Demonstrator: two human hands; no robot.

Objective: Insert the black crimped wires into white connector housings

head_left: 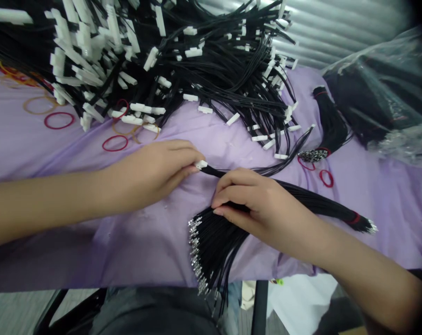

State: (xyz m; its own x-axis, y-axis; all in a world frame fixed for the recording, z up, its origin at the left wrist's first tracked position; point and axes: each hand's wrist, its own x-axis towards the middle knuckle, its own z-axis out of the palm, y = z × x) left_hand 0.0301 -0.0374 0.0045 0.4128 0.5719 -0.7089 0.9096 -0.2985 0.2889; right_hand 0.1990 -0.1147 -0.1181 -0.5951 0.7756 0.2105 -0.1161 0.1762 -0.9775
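Two hands are at work over a counter (137, 246) covered in purple sheeting. The left hand (164, 167) pinches one small white connector (201, 164) between thumb and fingertips, just above the counter's middle; black cable runs from it toward the right hand (262, 197). That one curls around one fanned bundle (221, 244) of black cables, thumb and fingertips drawn close together. The bundle's many silver tips spread to the left, a few hanging past the near edge; too many crowd together to count. Its other end points toward the counter's right end, with one red tie (356, 217) around it.

One large heap (211, 70) of black cables with dozens of white connectors fills the far side, thickest toward the far left corner. Three loose red bands (115, 150) lie in front of it on the left; two more are on the right, beside one smaller tied bundle (331, 118). Several amber bands (39, 113) lie toward the left end. One clear plastic bag (389, 93) with dark contents sits toward the far right corner.
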